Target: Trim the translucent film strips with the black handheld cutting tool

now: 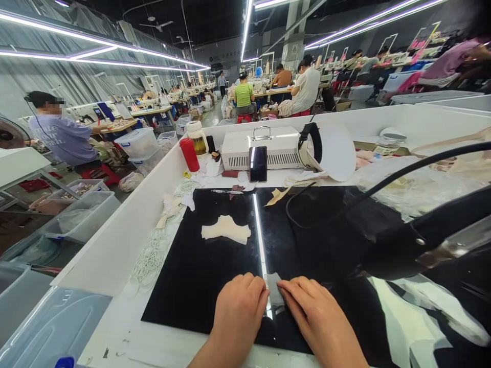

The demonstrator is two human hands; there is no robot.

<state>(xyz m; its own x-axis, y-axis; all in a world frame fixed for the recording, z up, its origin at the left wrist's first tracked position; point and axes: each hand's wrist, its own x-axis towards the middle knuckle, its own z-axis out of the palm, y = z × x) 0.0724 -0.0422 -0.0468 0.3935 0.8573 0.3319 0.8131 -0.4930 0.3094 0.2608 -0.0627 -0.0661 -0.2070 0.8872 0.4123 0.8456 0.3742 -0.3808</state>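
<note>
My left hand (240, 304) and my right hand (316, 314) rest side by side on a glossy black mat (199, 271) at the near edge of a white worktable. Between their fingertips lies a small grey piece of material (273, 287), pinched from both sides, with the fingers curled onto it. Further up the mat sits a cream cut piece (226, 229), apart from both hands.
A black lamp arm and head (414, 240) cross the right side. At the back stand a white box machine (268, 148), a phone (258, 163), a red bottle (189, 154) and a jar (196, 135). White rubber bands (151, 255) lie left of the mat. Other people work at distant tables.
</note>
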